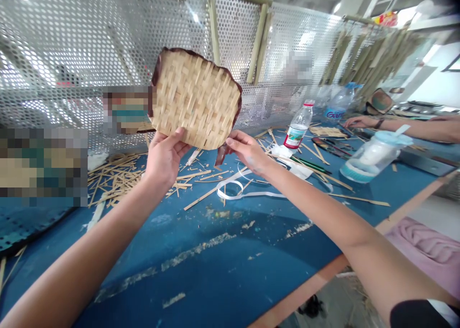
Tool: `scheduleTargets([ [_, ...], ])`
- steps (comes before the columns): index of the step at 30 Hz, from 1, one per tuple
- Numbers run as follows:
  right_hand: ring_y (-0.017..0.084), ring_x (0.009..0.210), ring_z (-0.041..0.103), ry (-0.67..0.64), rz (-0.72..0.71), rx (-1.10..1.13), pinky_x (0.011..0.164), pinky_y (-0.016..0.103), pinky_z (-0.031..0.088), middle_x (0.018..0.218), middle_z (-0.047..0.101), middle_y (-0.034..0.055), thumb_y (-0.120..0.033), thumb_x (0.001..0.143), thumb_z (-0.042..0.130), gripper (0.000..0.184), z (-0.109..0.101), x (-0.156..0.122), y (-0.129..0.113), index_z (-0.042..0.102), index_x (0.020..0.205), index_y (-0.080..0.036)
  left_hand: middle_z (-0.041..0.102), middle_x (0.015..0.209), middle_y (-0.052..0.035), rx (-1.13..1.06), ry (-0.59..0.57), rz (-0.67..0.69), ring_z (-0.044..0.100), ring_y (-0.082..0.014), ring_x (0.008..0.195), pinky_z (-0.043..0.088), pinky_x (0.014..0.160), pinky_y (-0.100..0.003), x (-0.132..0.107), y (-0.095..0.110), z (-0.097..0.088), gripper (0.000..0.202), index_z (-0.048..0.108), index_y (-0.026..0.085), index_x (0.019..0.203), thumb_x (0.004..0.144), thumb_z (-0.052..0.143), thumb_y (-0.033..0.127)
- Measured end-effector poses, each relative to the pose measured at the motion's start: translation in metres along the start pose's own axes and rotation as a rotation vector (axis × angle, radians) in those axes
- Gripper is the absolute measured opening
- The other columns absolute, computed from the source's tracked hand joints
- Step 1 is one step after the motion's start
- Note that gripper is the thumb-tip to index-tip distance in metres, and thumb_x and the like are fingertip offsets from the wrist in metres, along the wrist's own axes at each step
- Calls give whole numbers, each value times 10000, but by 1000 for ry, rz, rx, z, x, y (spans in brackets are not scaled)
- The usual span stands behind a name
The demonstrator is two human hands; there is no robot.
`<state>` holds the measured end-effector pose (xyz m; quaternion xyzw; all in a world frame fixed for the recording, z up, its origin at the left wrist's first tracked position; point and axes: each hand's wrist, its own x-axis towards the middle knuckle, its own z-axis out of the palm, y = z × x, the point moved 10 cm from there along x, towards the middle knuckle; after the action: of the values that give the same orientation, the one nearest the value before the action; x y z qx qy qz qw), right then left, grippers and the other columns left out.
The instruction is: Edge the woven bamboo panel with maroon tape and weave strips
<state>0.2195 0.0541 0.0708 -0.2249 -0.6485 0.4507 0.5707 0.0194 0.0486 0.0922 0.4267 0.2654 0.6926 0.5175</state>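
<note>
My left hand (163,156) gripped one woven mat (196,99) at its lower edge, thumb across the front. My right hand (246,151) pinched the mat's lower right corner. The mat stood upright above the blue table (215,270). Beyond lay one white strip (233,189), scattered bamboo slivers (118,174), two bottles (298,126) and one jar (375,156).

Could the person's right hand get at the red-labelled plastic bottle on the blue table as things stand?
Probably yes, once free. The right hand pinches the woven bamboo mat, and only flat strips lie between it and the bottle just beyond.
</note>
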Motion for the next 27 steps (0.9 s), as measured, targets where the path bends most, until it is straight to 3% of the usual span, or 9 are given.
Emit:
scheduleTargets([
  [5, 137, 727, 576, 17, 33, -56, 736, 303, 457, 772, 622, -20, -517, 827, 725, 318, -2, -1, 0, 600, 840, -225, 719, 925, -32, 18, -27, 32, 697, -141, 761, 588, 695, -233, 0, 3, 2, 138, 644, 195, 932, 839, 699, 109],
  [12, 159, 806, 613, -76, 42, -263, 790, 335, 495, 870, 667, 21, -600, 842, 677, 389, 12, -7, -1, 609, 899, -221, 728, 998, -37, 31, 2, 63, 698, -159, 818, 593, 708, -271, 4, 7, -3, 117, 649, 225, 883, 849, 704, 128],
  [17, 147, 722, 606, -44, -16, -431, 698, 321, 465, 788, 675, 11, -458, 908, 632, 266, 12, -10, -10, 562, 823, -216, 741, 997, -18, 75, 5, 59, 716, -214, 907, 608, 750, -337, 9, 0, -12, 166, 659, 270, 895, 795, 775, 205],
  [22, 147, 630, 572, 66, -85, -642, 638, 317, 416, 647, 604, -26, -230, 866, 588, 182, 5, -13, -27, 476, 723, -227, 745, 997, -3, 54, 38, 72, 719, -204, 888, 624, 719, -321, 14, 3, -21, 205, 652, 273, 901, 764, 795, 219],
  [27, 151, 662, 530, 26, -221, -819, 666, 322, 398, 693, 552, -14, -185, 819, 570, 165, 18, -18, -36, 446, 721, -229, 740, 958, -4, 50, 76, 44, 714, -171, 804, 613, 665, -274, 16, 0, -25, 161, 650, 253, 878, 788, 756, 171],
])
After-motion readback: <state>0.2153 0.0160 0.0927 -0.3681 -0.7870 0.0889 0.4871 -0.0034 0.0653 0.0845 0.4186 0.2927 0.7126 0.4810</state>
